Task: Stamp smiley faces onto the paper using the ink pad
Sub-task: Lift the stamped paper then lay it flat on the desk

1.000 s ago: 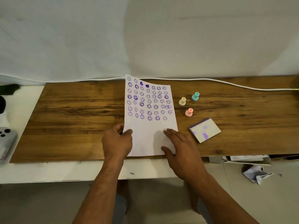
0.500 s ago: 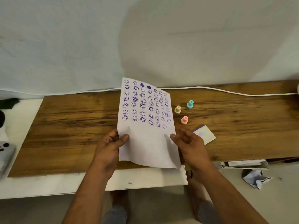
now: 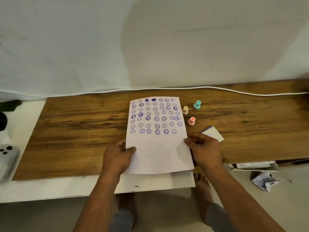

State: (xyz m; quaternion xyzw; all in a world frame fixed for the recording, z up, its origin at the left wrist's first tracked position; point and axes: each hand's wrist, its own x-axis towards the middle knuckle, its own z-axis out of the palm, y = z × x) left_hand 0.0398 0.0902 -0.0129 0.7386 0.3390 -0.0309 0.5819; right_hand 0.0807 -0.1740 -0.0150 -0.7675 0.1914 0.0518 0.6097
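Both hands hold the paper (image 3: 158,131) by its long sides near the front edge of the table (image 3: 75,131). The left hand (image 3: 117,158) pinches the paper's left edge, thumb on top and fingers (image 3: 122,144) curled under it. The right hand (image 3: 206,151) grips the right edge the same way, its thumb lying on the sheet near the edge. The sheet's upper half carries rows of purple smiley faces, with two solid purple hearts in the top row; its lower half is blank. The paper's near end overhangs the front edge of the wooden table, and it seems to be lifted slightly there, though the view does not settle that.

Just right of the paper stand three small stamps, all upright: a cream stamp (image 3: 185,110) closest to the sheet, a teal stamp (image 3: 197,104) beyond it toward the back edge, and a pink stamp (image 3: 191,121) nearer the front. The ink pad (image 3: 214,133), white with a purple strip along one side, lies on the table just behind the right hand, partly hidden by the knuckles.

A white cable (image 3: 217,89) runs along the back edge of the table. On the floor by the table's right end lies a crumpled paper (image 3: 264,180).
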